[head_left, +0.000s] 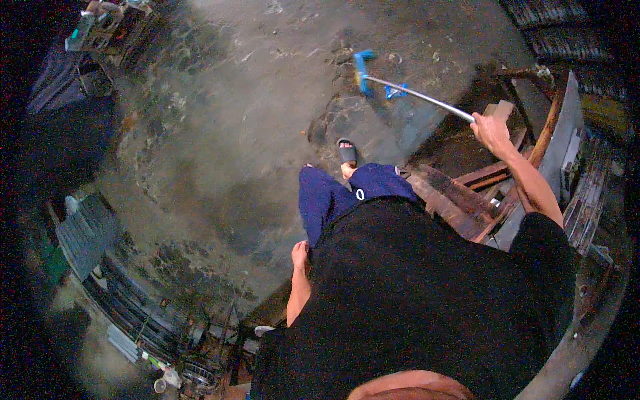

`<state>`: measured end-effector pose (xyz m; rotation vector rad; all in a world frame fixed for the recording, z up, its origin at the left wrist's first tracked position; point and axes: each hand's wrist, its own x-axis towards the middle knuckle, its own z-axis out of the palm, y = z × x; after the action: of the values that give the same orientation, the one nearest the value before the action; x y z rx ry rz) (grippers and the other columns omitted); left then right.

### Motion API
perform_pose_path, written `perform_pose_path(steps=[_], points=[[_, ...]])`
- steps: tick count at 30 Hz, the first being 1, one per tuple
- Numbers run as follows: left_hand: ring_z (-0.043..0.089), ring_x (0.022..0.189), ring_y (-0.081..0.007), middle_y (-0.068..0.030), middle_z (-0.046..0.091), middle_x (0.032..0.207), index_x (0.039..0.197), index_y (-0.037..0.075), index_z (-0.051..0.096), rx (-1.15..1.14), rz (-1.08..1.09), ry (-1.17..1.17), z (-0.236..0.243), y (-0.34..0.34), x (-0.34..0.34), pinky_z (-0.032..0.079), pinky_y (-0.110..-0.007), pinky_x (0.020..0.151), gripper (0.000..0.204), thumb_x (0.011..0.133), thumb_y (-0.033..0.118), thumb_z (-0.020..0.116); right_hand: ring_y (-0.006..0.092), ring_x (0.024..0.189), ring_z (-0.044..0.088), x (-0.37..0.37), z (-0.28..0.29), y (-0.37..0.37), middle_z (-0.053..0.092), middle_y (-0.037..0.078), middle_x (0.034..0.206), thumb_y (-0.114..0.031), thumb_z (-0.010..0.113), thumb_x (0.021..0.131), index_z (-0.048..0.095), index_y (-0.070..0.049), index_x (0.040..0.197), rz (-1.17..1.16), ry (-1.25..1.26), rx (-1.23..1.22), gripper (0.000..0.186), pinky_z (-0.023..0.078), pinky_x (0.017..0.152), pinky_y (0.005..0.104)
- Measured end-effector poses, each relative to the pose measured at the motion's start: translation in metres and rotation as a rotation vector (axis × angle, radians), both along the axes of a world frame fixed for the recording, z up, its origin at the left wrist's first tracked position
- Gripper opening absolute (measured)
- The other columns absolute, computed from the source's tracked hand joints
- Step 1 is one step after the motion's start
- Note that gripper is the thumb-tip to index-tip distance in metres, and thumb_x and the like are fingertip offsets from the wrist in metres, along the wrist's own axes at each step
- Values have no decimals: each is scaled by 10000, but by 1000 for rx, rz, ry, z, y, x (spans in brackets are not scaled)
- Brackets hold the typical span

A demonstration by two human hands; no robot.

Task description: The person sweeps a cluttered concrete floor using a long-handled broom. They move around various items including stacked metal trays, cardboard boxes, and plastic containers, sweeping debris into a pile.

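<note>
My right hand [491, 135] is stretched out to the right and closed around the silver handle of a long-handled broom [433, 101]. Its blue head [362, 72], blurred by motion, is at the floor ahead of my feet. Close beside that head lies a small blue wrapper [396, 91]. My left hand [301, 254] hangs by my left thigh with its fingers curled in, and nothing shows in it. One foot in a dark sandal [347, 152] is set forward on the floor; the other is mostly hidden by my blue trousers [323, 200].
Stained, uneven concrete floor [253, 100] spreads ahead and to the left. Wooden boards and a frame [460, 193] stand close on my right, under my right arm. Corrugated sheeting [87, 233] and clutter line the left rim. A laden stand [110, 30] is at the far left.
</note>
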<state>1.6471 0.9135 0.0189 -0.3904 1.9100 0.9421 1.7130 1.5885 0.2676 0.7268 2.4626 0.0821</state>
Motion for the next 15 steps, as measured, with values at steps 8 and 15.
perform_pose_path(steps=[8, 15], points=[[554, 670, -117, -66, 622, 809, 922, 2, 607, 93, 36, -35, 5, 30, -88, 444, -279, 577, 268, 826, 243, 541, 323, 695, 613, -162, -60, -163, 621, 132, 785, -326, 402, 867, 394, -285, 1264, 5, 19, -544, 399, 484, 563, 444], [572, 794, -157, -60, 589, 931, 1027, 53, 556, 175, 294, 421, 103, 37, -285, 464, -269, 646, 225, 883, 215, 499, 309, 912, 605, -414, -206, -251, 619, 122, 989, -312, 393, 873, 557, -236, 1108, 173, 5, -604, 296, 496, 743, 425]])
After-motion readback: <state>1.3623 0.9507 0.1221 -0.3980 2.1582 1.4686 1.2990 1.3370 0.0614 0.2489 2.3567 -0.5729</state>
